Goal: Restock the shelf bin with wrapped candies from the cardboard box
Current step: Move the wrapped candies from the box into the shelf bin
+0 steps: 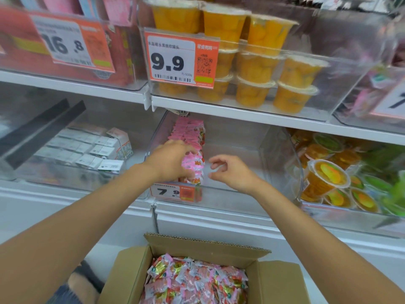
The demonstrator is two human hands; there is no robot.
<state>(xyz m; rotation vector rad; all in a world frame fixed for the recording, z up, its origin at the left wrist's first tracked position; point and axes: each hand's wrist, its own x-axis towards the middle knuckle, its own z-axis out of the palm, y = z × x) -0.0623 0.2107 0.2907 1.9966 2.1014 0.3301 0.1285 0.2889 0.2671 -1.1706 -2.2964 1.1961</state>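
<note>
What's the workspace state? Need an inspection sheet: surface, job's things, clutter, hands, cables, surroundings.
Surface: white shelf carrying clear bins.
Job's things: bin has candies stacked along its left side, the rest bare; open box below is full of more.
Clutter: nothing seen.
Hands: left hand grips the candies at the front of the stack; right hand is beside it, loosely curled, holding nothing.
Cables: nothing seen.
Surroundings: fruit cups above, jelly cups to the right, cartons to the left, price tags on the bin fronts.
</note>
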